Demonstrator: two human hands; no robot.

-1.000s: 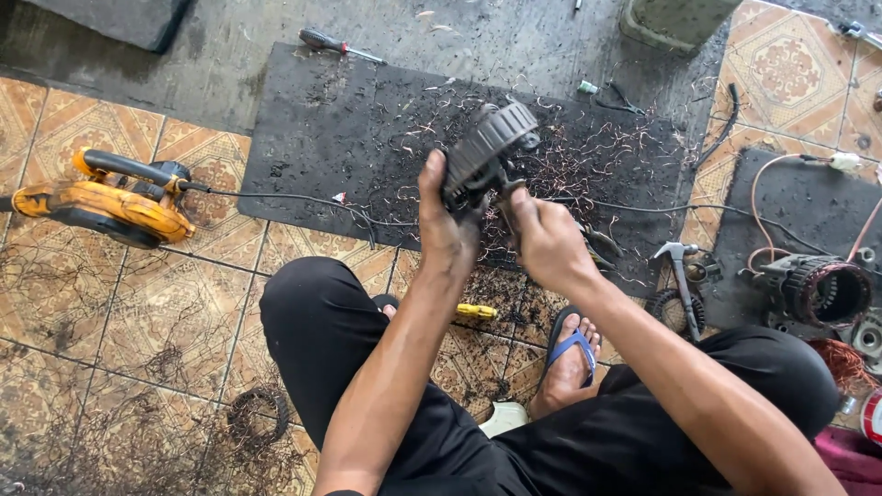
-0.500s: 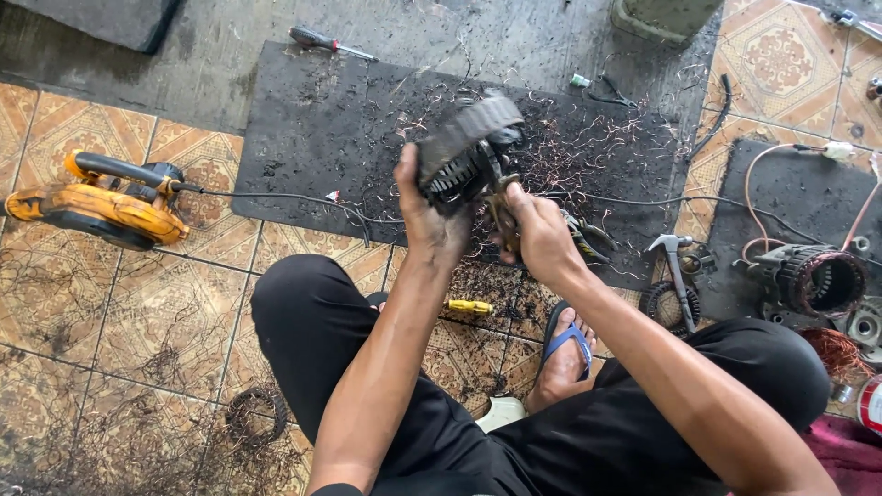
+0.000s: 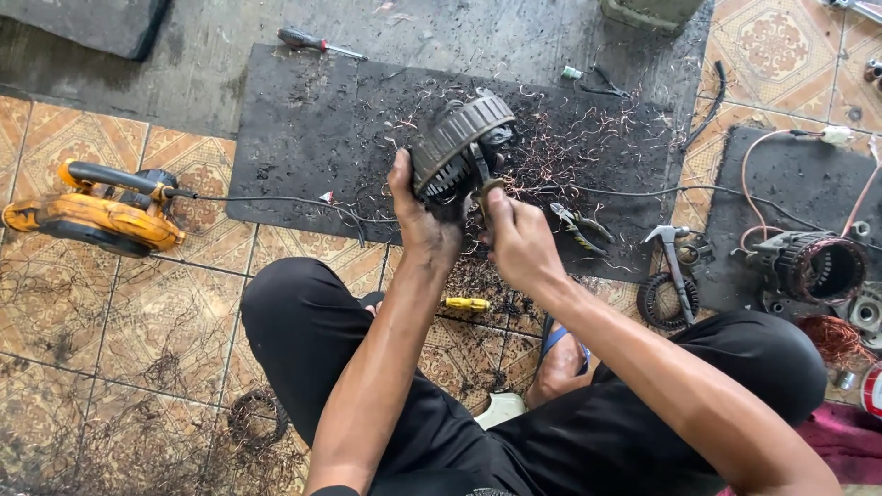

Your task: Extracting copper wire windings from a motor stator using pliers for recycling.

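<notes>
Tiled floor, black rubber mat (image 3: 303,138) strewn with copper scraps. Left hand (image 3: 424,220) clamped motor stator (image 3: 457,147), raised above mat's near edge. Right hand (image 3: 519,241) closed on cutter (image 3: 481,184) at windings. Step judged: stripping wire; next needs firm pull.

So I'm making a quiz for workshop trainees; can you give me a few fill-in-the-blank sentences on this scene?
1. The left hand holds up a round motor stator above the black ____.
2. The power tool lying on the tiles is black and ____.
3. The hammer lies to the person's ____.
4. Loose ____ wire scraps litter the mat.

Missing words: mat; yellow; right; copper
</notes>
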